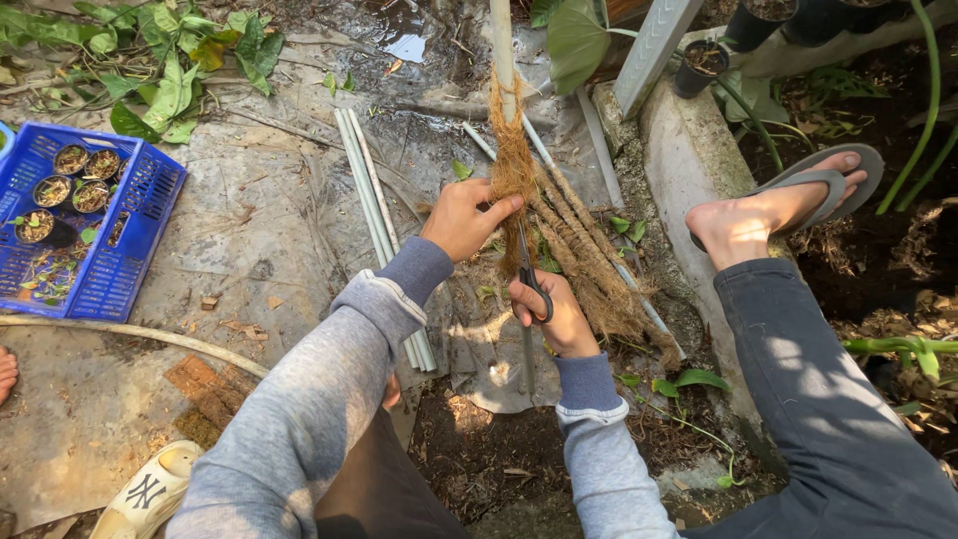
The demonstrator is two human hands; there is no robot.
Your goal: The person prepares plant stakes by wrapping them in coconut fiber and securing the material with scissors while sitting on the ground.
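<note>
Left hand (461, 218) clenched on the fibre-wrapped pole (513, 165), which runs up n away, w/ right hand (547, 311) gripping scissors (531, 274) just below, blades pointing up at it.

– What's in my hands?
– My left hand (461, 220) grips a shaggy brown coir fibre wrap (512, 170) bunched round a pale upright pole (502, 45). Loose strands hang below my fingers.
– And the other?
– My right hand (551, 314) holds black-handled scissors (530, 268), blades pointing up into the fibre just under my left hand.
– Anything joined to it?
– Coir-wrapped poles (589, 255) slant down to the right, lying on the ground, touching the bundle.
</note>
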